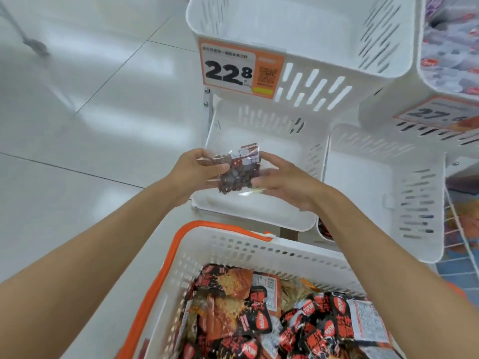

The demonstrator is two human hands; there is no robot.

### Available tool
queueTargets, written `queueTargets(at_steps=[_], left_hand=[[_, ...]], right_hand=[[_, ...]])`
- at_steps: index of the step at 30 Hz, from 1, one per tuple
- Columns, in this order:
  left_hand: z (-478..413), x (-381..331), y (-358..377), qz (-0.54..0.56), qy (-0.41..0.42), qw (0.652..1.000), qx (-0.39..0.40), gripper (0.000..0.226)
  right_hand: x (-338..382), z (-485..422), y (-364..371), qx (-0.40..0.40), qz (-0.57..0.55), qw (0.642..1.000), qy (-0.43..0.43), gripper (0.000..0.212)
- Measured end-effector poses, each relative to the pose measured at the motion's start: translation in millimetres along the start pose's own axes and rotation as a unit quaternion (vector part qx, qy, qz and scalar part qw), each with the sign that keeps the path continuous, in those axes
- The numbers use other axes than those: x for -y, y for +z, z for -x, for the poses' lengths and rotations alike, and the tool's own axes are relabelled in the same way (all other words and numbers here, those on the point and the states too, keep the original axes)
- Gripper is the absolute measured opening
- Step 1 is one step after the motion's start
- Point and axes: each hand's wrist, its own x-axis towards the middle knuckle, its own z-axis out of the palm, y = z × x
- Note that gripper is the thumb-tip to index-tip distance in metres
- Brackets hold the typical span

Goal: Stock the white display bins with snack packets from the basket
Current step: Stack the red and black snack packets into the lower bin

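A clear snack packet (237,170) of dark red pieces is held between both hands above a white display bin (259,141) on the lower tier. My left hand (193,170) grips its left edge, and my right hand (281,178) holds its right side. Below them stands a white basket (233,248) with orange handles, holding several black, red and orange snack packets (259,307). The bin under the packet shows only its white floor.
An upper white bin (311,42) carries an orange price tag (239,68) reading 22.8. To the right are a second lower bin (375,177), a filled upper bin (451,53) and a wire rack (461,229). White floor tiles lie to the left.
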Motion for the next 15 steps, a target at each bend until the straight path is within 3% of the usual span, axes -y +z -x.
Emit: queueTargets(at_steps=[2,4,5,8,10,11,13,15], left_hand=[[4,5,4,0.054,-0.016,0.998,0.021,0.028],[6,9,8,0.103,-0.032,0.993,0.037,0.037],[7,9,11,0.1,-0.035,0.994,0.04,0.037],[8,4,15,-0.049,0.005,0.999,0.02,0.045],[7,-4,7,-0.137,0.058,0.989,-0.023,0.056],[8,-8,0,-0.159,0.078,0.983,-0.053,0.056],[7,-6,-18,-0.192,0.095,0.971,-0.102,0.05],[7,4,-29,-0.213,0.08,0.968,-0.104,0.048]], right_hand=[[-10,-1,2,-0.027,-0.079,0.996,0.028,0.067],[-15,0,6,-0.05,-0.207,0.976,0.05,0.052],[-16,1,8,-0.043,-0.218,0.974,0.053,0.044],[-15,5,11,-0.07,-0.152,0.986,0.004,0.033],[-11,10,7,-0.142,-0.042,0.987,-0.066,0.014],[-7,12,2,-0.185,0.069,0.975,-0.106,0.015],[-4,7,-5,-0.21,0.332,0.907,-0.15,0.02],[-2,-4,4,-0.148,0.477,0.855,-0.144,0.01]])
